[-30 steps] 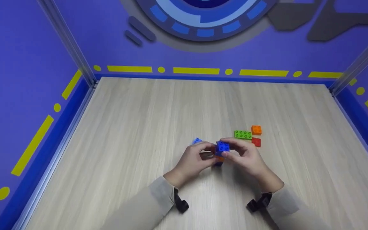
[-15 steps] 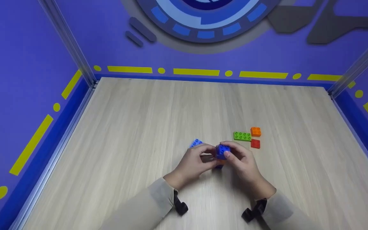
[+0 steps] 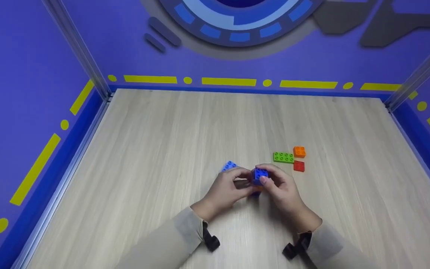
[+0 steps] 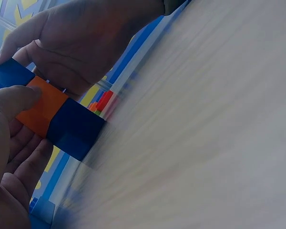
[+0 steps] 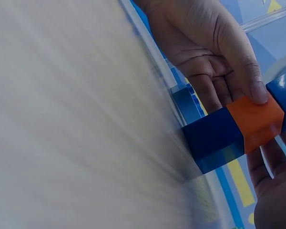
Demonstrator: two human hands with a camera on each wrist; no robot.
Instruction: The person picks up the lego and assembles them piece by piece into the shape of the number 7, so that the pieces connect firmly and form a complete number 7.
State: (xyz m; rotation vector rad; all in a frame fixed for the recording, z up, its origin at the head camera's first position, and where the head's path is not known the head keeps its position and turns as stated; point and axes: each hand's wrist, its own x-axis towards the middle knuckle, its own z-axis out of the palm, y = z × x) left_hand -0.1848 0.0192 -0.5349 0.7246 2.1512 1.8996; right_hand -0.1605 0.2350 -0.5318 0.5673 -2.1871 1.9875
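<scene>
Purple-blue panels (image 3: 125, 56) printed with yellow dashes and dots wall in a pale wood-grain table (image 3: 162, 149), which spreads out on every side of the grips. Between the left grip (image 3: 226, 190) and the right grip (image 3: 284, 186) stands a small upright stack: a dark-blue brick (image 4: 76, 129) at the foot, seemingly resting on the table, an orange brick (image 4: 45, 102) above it, and a studded blue brick (image 3: 261, 173) on top. The left grip is curled to the stack's width, its thumb against the orange brick. The right grip is closed around the topmost brick, thumb on its near side and fingers behind. Just beyond the left grip's knuckles lies a light-blue brick (image 3: 230, 165), partly hidden. Beyond the right grip is an eight-stud green brick (image 3: 283, 157); close by its right end sit a four-stud orange block (image 3: 299, 151), farther from the grip, and a red brick (image 3: 299, 166), nearer. Grey-beige sleeves (image 3: 162, 243) reach in behind both grips.
</scene>
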